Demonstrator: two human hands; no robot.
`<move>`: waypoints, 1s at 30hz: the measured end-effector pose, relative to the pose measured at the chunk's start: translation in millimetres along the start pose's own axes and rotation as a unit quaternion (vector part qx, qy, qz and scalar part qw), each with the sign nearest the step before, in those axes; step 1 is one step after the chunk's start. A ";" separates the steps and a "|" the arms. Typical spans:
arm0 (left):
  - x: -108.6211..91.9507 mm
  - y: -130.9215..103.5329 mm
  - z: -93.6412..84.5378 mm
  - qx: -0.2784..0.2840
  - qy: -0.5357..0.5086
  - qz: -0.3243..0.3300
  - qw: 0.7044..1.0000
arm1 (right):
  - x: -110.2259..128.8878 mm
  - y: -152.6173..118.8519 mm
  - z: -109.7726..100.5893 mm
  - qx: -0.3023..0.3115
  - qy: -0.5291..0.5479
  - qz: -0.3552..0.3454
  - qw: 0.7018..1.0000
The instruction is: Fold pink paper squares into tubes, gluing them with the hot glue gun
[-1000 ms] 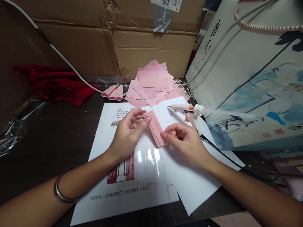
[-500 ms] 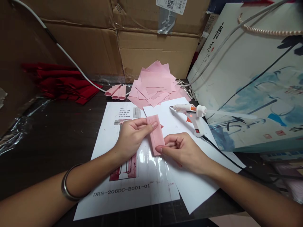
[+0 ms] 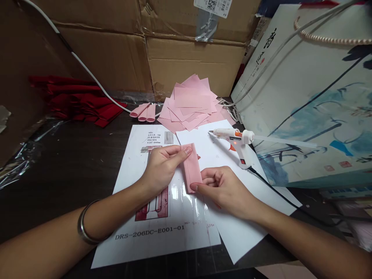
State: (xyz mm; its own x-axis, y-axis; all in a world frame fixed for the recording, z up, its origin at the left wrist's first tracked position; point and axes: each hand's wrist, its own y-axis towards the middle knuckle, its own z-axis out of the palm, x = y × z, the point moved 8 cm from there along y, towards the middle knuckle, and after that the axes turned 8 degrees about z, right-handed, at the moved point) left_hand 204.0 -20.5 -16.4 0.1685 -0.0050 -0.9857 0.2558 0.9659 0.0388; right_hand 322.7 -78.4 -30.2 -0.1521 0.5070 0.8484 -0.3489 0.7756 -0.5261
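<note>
A folded pink paper strip [image 3: 192, 166] is held up between both hands over the white printed sheets [image 3: 151, 240]. My left hand [image 3: 161, 166] pinches its upper left part, thumb on top. At its lower right end my right hand [image 3: 222, 190] grips it between thumb and fingers. A white glue gun [image 3: 240, 143] with orange trigger lies on the sheet to the right. Behind the sheets is a fanned pile of pink paper pieces [image 3: 193, 100], with a few rolled pink tubes [image 3: 143, 112] on its left.
Folded red pieces [image 3: 78, 100] lie at the back left. Cardboard boxes [image 3: 194, 66] stand behind. A white painted bag [image 3: 305, 108] leans at the right. The gun's black cord [image 3: 276, 190] runs right; metal clips [image 3: 234, 112] lie by the pile.
My right hand and the lower end of the pink strip have shifted slightly down. Both hands still hold the strip.
</note>
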 end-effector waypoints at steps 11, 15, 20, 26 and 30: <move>-0.5 1.6 -2.0 -0.018 -0.018 0.001 1.000 | 2.1 -4.2 2.2 -0.002 -0.021 0.017 1.000; 4.0 4.9 -9.2 -0.052 -0.038 0.009 0.998 | 0.6 -2.9 -2.6 -0.013 -0.041 0.023 0.999; 6.2 7.3 -9.5 -0.053 -0.076 0.010 0.996 | 6.0 -3.5 -9.5 -0.033 -0.020 -0.013 0.999; -6.8 -1.1 9.6 0.061 -0.007 0.038 0.997 | 6.5 -2.4 -8.0 -0.037 -0.023 -0.052 0.998; -17.2 -5.8 6.5 0.046 0.077 0.108 0.990 | 19.7 -4.7 -16.0 -0.106 -0.137 -0.107 0.979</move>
State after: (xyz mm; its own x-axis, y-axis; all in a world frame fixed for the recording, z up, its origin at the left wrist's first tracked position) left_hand 205.7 -27.7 1.4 0.0826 0.2455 -0.9659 0.3165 0.9125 0.2590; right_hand 336.2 -66.0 -12.0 -0.3488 0.2274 0.9092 -0.2038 0.9285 -0.3104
